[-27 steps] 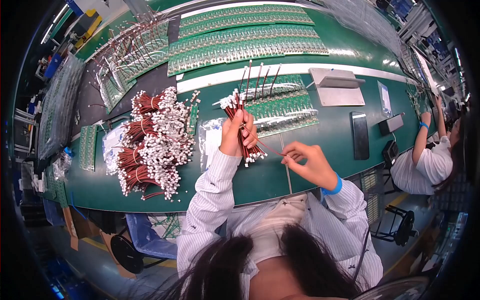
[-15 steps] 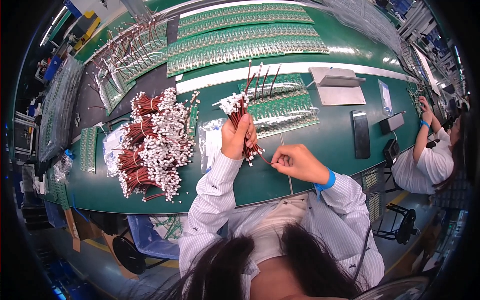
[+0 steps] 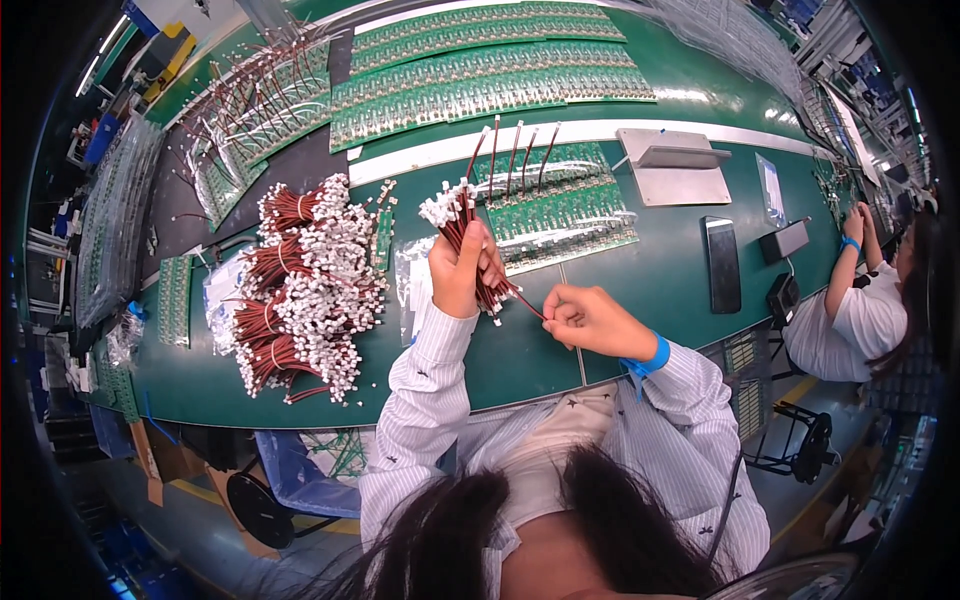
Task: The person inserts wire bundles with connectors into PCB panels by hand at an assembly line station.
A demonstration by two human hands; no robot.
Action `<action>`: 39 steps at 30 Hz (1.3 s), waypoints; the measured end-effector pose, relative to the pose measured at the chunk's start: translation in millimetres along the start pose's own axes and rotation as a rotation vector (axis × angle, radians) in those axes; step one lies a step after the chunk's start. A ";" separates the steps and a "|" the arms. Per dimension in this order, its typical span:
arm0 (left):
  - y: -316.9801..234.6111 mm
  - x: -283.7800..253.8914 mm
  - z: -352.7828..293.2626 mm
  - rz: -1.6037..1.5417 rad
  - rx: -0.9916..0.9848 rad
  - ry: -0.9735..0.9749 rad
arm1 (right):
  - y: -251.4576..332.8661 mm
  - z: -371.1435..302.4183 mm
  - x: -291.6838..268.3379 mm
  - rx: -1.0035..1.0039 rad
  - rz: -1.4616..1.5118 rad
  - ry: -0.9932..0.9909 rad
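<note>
My left hand [image 3: 462, 268] grips a bundle of red-brown wires with white plug ends [image 3: 458, 212], held upright over the green table [image 3: 660, 280]. My right hand [image 3: 588, 318] pinches one thin wire [image 3: 528, 305] at the bundle's lower end, just right of the left hand. Behind the bundle lies a panel of green circuit boards [image 3: 562, 212] with several wires standing up from it.
A big heap of bundled wires with white plugs [image 3: 305, 285] lies at the left. More circuit board panels [image 3: 480, 75] fill the far side. A grey metal plate [image 3: 675, 165], a black phone [image 3: 722, 262] and a small black box [image 3: 785, 240] lie at the right. Another person [image 3: 865, 300] works there.
My right hand has moved left, from out beside the bundle to its lower end, and now pinches a wire there. The left hand has kept the bundle in nearly the same place.
</note>
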State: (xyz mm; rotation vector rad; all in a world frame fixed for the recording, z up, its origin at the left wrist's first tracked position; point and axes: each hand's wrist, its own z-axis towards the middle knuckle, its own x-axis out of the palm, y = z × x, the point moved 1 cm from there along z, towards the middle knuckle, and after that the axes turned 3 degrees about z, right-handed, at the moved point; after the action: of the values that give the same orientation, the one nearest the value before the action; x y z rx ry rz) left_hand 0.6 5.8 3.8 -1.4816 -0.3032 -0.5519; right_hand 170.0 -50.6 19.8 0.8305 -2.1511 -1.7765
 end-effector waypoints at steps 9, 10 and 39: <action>-1.6 -2.3 2.2 -0.226 -0.215 0.123 | 3.9 -2.9 -2.3 0.011 0.040 0.062; 0.0 -3.5 2.5 -0.225 -0.215 0.123 | 6.1 -3.2 -2.0 0.055 0.088 0.079; -6.0 3.5 1.2 -0.033 -0.292 0.170 | -3.4 0.0 0.9 0.110 0.323 0.224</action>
State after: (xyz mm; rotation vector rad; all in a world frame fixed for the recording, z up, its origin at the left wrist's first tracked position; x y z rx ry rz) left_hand 0.5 6.4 10.9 -1.6993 -0.1161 -0.7687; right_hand 170.2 -51.4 16.5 0.6265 -2.1079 -1.3531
